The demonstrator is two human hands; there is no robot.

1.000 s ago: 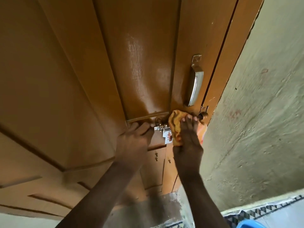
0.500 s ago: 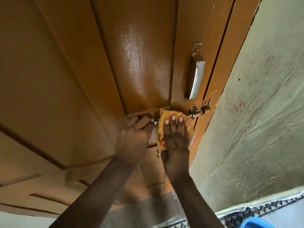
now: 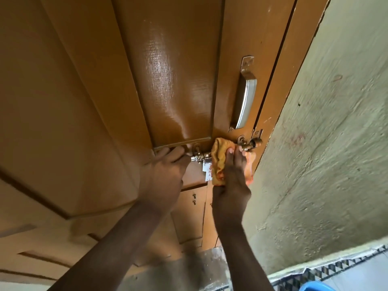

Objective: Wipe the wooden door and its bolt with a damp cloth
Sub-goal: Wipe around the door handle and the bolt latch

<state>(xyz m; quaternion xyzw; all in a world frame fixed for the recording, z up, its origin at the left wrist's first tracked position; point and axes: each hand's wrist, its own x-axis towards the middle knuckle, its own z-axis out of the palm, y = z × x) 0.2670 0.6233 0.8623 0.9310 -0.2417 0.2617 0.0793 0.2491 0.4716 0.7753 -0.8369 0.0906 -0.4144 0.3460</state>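
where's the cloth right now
In the head view the yellow cloth sits right of centre, held by the right hand against the bolt, just below the metal door handle.

The middle of the bolt (image 3: 248, 144) is hidden under the cloth (image 3: 219, 162) and the right hand (image 3: 231, 185), so only its two ends show. The left hand (image 3: 161, 177) covers the bolt's knob end, its fingertips out of sight against the door (image 3: 94, 101). A blue object (image 3: 315, 287) is cut off by the bottom edge, too little showing to name.
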